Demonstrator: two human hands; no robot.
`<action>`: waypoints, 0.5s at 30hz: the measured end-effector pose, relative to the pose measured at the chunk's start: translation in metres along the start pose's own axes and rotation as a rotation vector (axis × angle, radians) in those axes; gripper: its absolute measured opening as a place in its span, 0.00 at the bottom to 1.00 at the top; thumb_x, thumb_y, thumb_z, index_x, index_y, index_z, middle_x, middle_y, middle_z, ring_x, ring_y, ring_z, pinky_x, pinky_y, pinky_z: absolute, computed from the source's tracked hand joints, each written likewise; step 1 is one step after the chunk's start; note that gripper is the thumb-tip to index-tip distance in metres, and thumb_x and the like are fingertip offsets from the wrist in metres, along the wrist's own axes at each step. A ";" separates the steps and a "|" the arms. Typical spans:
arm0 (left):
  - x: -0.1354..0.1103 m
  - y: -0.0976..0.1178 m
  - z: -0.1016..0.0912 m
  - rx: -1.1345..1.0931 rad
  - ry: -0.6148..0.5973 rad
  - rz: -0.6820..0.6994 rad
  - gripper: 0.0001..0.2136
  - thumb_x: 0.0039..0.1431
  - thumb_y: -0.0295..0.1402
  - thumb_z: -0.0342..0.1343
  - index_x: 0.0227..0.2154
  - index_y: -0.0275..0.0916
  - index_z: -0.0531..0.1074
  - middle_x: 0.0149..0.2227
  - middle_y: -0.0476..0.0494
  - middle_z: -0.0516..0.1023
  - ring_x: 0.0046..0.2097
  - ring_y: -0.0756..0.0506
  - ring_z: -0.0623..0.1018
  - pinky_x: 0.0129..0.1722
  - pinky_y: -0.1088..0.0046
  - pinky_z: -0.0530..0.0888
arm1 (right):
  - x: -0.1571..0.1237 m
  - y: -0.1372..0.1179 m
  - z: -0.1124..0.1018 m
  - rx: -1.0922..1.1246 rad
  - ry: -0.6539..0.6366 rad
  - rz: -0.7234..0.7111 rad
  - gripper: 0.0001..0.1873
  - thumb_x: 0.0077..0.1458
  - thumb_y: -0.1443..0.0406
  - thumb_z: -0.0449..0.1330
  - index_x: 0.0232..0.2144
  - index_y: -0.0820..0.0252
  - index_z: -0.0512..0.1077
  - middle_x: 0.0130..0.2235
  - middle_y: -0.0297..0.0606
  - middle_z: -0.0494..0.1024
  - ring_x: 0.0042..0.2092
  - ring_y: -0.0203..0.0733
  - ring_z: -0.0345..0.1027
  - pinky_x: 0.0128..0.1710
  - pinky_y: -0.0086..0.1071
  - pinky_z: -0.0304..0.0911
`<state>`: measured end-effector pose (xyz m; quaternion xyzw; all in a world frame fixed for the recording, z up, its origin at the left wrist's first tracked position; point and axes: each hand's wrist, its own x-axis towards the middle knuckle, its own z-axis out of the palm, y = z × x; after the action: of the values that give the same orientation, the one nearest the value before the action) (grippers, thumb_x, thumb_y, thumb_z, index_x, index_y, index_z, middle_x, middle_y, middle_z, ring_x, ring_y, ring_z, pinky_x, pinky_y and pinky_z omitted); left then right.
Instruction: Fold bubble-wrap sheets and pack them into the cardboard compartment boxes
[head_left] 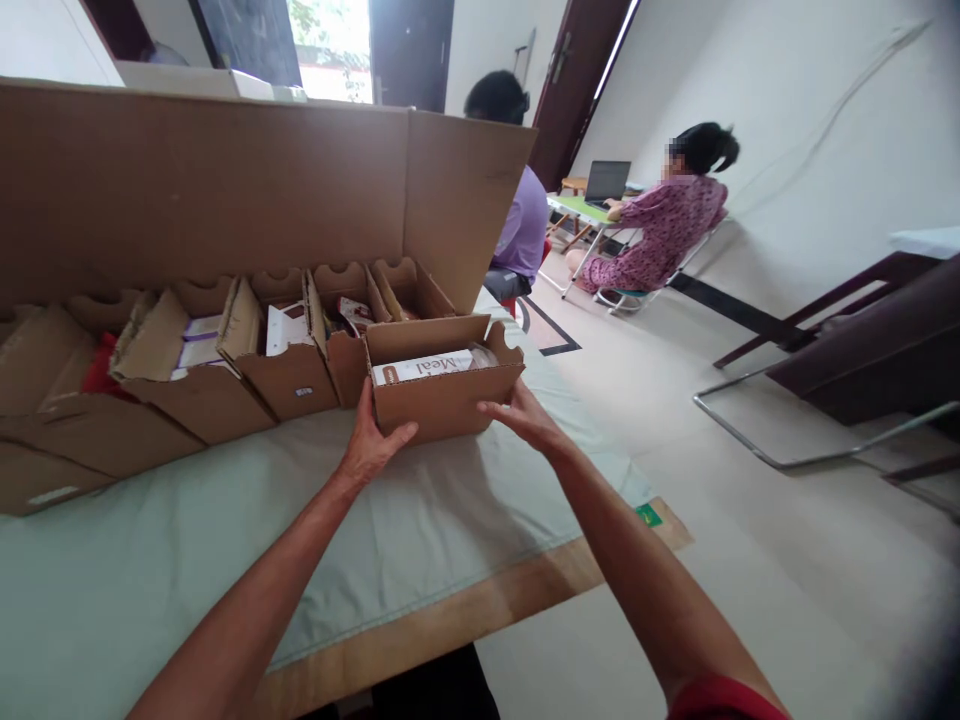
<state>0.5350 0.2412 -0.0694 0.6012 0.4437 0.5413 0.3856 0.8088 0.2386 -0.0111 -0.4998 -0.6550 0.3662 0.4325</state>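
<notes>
Between my two hands is an open cardboard bin [442, 405], turned lengthwise in front of the row of other bins. Inside it lies a white package marked "Meal" [424, 368], next to something clear and shiny that I cannot make out. My left hand [371, 440] grips the bin's left end, its thumb along the front wall. At the right end, my right hand [525, 415] holds on with its thumb on the front; its other fingers are mostly hidden behind the corner.
A row of cardboard bins [292, 385] with assorted packages stands to the left, backed by a tall cardboard panel [225, 190]. Pale green cloth [360, 560] covers the wooden table. Beyond it, one person [525, 220] sits near the panel and another [667, 225] at a laptop [607, 182].
</notes>
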 end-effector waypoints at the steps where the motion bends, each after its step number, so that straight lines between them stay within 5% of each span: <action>1: -0.002 0.001 0.005 -0.041 0.011 -0.004 0.51 0.47 0.53 0.68 0.69 0.38 0.52 0.67 0.26 0.65 0.68 0.33 0.67 0.67 0.48 0.63 | -0.003 0.002 0.009 0.025 0.065 -0.010 0.47 0.47 0.41 0.68 0.62 0.60 0.65 0.60 0.52 0.73 0.60 0.58 0.67 0.58 0.49 0.66; 5: -0.039 0.011 -0.002 -0.068 0.099 -0.088 0.41 0.51 0.54 0.66 0.63 0.38 0.62 0.57 0.32 0.76 0.60 0.36 0.76 0.64 0.51 0.70 | -0.032 -0.001 0.036 0.004 0.184 -0.036 0.40 0.49 0.46 0.69 0.59 0.59 0.68 0.58 0.50 0.75 0.59 0.59 0.68 0.60 0.52 0.64; 10: -0.106 0.023 -0.060 0.100 0.277 -0.158 0.35 0.50 0.53 0.67 0.57 0.38 0.70 0.52 0.35 0.80 0.59 0.34 0.76 0.64 0.50 0.69 | -0.065 -0.024 0.088 0.042 0.101 -0.072 0.39 0.52 0.48 0.68 0.63 0.50 0.66 0.59 0.45 0.75 0.61 0.59 0.67 0.62 0.53 0.62; 15: -0.137 0.032 -0.104 0.180 0.341 -0.194 0.33 0.49 0.50 0.68 0.55 0.38 0.71 0.52 0.35 0.80 0.60 0.33 0.75 0.66 0.48 0.66 | -0.071 -0.039 0.130 0.085 -0.001 -0.099 0.43 0.53 0.49 0.67 0.67 0.48 0.60 0.64 0.43 0.71 0.63 0.57 0.64 0.64 0.52 0.60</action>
<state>0.4330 0.0992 -0.0693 0.4874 0.6049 0.5538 0.2997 0.6834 0.1543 -0.0365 -0.4477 -0.6631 0.3721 0.4705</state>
